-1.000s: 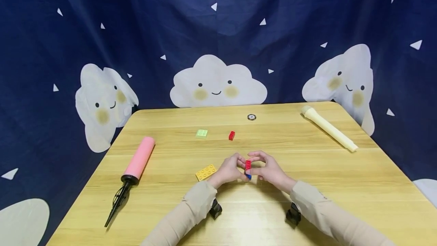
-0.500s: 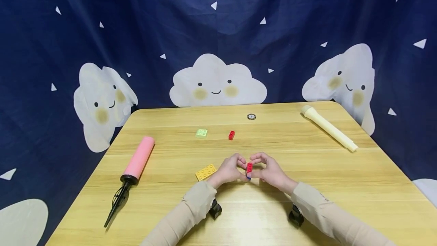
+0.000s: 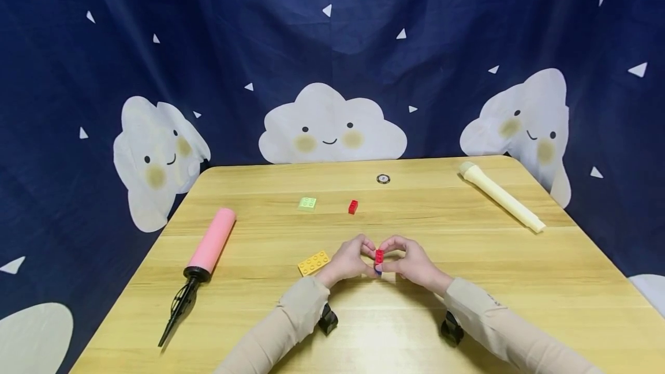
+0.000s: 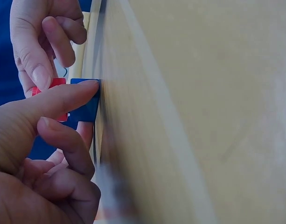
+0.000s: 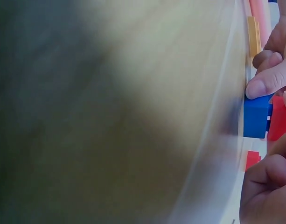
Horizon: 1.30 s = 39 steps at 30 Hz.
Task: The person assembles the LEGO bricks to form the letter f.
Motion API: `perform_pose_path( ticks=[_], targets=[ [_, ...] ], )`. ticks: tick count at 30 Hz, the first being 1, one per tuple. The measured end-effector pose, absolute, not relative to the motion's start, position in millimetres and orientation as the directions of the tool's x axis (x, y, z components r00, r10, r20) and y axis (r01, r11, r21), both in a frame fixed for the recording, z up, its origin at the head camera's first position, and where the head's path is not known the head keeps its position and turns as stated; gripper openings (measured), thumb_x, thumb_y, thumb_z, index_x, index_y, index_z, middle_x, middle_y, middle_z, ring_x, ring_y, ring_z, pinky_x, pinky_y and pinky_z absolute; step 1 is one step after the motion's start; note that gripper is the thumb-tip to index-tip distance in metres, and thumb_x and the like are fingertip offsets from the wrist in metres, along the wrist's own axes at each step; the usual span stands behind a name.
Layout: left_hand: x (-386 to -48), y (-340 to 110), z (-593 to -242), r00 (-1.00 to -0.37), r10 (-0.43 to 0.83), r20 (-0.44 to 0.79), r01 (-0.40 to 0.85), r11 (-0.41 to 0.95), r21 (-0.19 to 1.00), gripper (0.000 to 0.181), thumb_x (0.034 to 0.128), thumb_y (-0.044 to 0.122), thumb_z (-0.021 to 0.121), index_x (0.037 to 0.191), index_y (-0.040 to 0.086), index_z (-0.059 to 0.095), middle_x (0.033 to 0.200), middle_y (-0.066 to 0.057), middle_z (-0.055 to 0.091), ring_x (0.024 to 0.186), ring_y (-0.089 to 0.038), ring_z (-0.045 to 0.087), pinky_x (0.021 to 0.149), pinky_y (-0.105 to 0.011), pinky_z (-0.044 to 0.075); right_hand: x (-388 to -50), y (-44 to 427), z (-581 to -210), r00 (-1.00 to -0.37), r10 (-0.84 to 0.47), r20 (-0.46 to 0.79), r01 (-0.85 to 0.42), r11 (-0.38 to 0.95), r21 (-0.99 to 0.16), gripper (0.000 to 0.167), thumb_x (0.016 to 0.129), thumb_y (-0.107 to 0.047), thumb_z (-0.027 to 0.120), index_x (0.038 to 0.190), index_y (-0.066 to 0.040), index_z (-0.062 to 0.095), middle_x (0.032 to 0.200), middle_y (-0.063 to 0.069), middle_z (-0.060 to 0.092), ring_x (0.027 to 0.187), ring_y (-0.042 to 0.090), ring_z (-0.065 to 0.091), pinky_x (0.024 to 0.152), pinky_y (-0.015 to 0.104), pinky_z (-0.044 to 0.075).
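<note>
In the head view a red brick stands above a blue brick near the middle of the table. My left hand pinches the blue brick, and my right hand pinches the red one. The left wrist view shows the blue brick low against the tabletop with my left thumb or finger on it. From the right wrist, the blue brick's studs show beside the red brick, a narrow gap between the two. Parts of the red brick are hidden by fingers.
Left of my left hand lies a yellow brick. Farther back are a light green brick, a second red brick and a round disc. A pink pump lies left, a cream microphone-shaped object back right.
The red brick and my right hand have moved slightly down in the head view, and less of the blue brick shows. My left hand has stayed nearly in place.
</note>
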<state>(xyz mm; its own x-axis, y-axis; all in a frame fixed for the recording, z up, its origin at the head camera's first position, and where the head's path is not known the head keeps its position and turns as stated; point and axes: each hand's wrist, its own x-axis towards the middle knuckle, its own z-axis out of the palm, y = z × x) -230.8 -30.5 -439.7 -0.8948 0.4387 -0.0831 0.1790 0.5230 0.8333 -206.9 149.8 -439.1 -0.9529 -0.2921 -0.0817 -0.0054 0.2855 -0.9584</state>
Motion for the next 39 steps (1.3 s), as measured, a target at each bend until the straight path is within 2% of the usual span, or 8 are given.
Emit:
perform_pose_path(
  ticks=[5, 6, 9, 12, 13, 27, 33, 39],
  targets=[
    [-231.4, -30.2, -440.3, -0.895, 0.434, -0.102, 0.156, 0.520, 0.840, 0.049, 0.0640, 0.005, 0.086, 0.102, 0.007, 0.055, 0.098, -0.005, 0.068, 0.100, -0.024, 0.060, 0.094, -0.044, 0.043, -207.5, 150.7, -440.1, -0.954, -0.282, -0.098, 0.013, 0.288, -0.958, 0.036, 0.076, -0.008, 0.078, 0.105, 0.001, 0.059, 0.111, 0.018, 0.062, 0.045, 0.004, 0.033, 0.042, 0.016, 0.031],
    [-231.6, -30.1, -440.5, -0.895, 0.433, -0.104, 0.155, 0.522, 0.839, 0.049, 0.0639, 0.005, 0.086, 0.102, 0.008, 0.055, 0.098, -0.005, 0.068, 0.100, -0.024, 0.060, 0.094, -0.043, 0.043, -208.2, 150.9, -440.8, -0.956, -0.279, -0.093, 0.006, 0.296, -0.955, 0.036, 0.075, -0.009, 0.078, 0.104, 0.001, 0.060, 0.110, 0.018, 0.063, 0.049, 0.007, 0.041, 0.044, 0.017, 0.034],
    [-232.0, -30.0, -441.6, -0.897, 0.430, -0.104, 0.154, 0.524, 0.838, 0.050, 0.0633, 0.005, 0.086, 0.102, 0.008, 0.055, 0.097, -0.004, 0.068, 0.099, -0.024, 0.060, 0.094, -0.043, 0.043, -209.4, 150.7, -441.1, -0.961, -0.270, -0.056, -0.037, 0.327, -0.944, 0.033, 0.073, -0.009, 0.080, 0.100, -0.001, 0.063, 0.105, 0.014, 0.066, 0.072, 0.016, 0.059, 0.072, 0.035, 0.050],
    [-231.3, -30.4, -443.5, -0.901, 0.424, -0.093, 0.161, 0.525, 0.836, 0.050, 0.0624, 0.006, 0.087, 0.101, 0.008, 0.056, 0.096, -0.003, 0.069, 0.098, -0.022, 0.061, 0.094, -0.043, 0.043, -210.4, 150.3, -440.5, -0.964, -0.267, -0.019, -0.082, 0.361, -0.929, 0.029, 0.072, -0.010, 0.082, 0.096, -0.004, 0.066, 0.100, 0.008, 0.068, 0.103, 0.026, 0.059, 0.097, 0.061, 0.035],
    [-231.0, -30.6, -444.1, -0.903, 0.421, -0.090, 0.161, 0.525, 0.836, 0.050, 0.0621, 0.006, 0.088, 0.101, 0.009, 0.056, 0.096, -0.002, 0.069, 0.098, -0.022, 0.061, 0.095, -0.043, 0.043, -210.1, 150.0, -440.0, -0.963, -0.270, -0.009, -0.094, 0.367, -0.926, 0.028, 0.072, -0.010, 0.082, 0.095, -0.005, 0.066, 0.099, 0.007, 0.069, 0.103, 0.025, 0.059, 0.099, 0.066, 0.029],
    [-230.2, -32.8, -443.5, -0.900, 0.434, -0.043, 0.222, 0.541, 0.811, 0.050, 0.0610, 0.007, 0.088, 0.100, 0.008, 0.057, 0.096, -0.003, 0.072, 0.101, -0.024, 0.062, 0.094, -0.044, 0.043, -208.7, 145.3, -437.7, -0.955, -0.283, 0.083, -0.225, 0.517, -0.826, 0.024, 0.067, -0.010, 0.084, 0.086, -0.012, 0.068, 0.090, -0.003, 0.070, 0.101, 0.024, 0.061, 0.101, 0.062, 0.032],
    [-229.5, -33.8, -440.9, -0.905, 0.423, -0.044, 0.227, 0.569, 0.791, 0.050, 0.0632, 0.009, 0.087, 0.103, 0.010, 0.057, 0.097, -0.001, 0.071, 0.101, -0.022, 0.062, 0.092, -0.043, 0.044, -207.1, 142.1, -433.8, -0.959, -0.265, 0.104, -0.246, 0.586, -0.772, 0.026, 0.068, -0.013, 0.084, 0.087, -0.014, 0.068, 0.092, -0.002, 0.070, 0.086, 0.021, 0.058, 0.102, 0.062, 0.032],
    [-224.9, -32.3, -436.6, -0.900, 0.433, -0.041, 0.264, 0.620, 0.739, 0.053, 0.0644, 0.012, 0.087, 0.108, 0.013, 0.057, 0.101, 0.003, 0.073, 0.106, -0.023, 0.062, 0.089, -0.042, 0.044, -204.2, 142.6, -433.9, -0.961, -0.262, 0.087, -0.234, 0.609, -0.758, 0.030, 0.069, -0.014, 0.084, 0.091, -0.013, 0.063, 0.092, -0.003, 0.068, 0.102, 0.026, 0.061, 0.101, 0.061, 0.034]
  ],
)
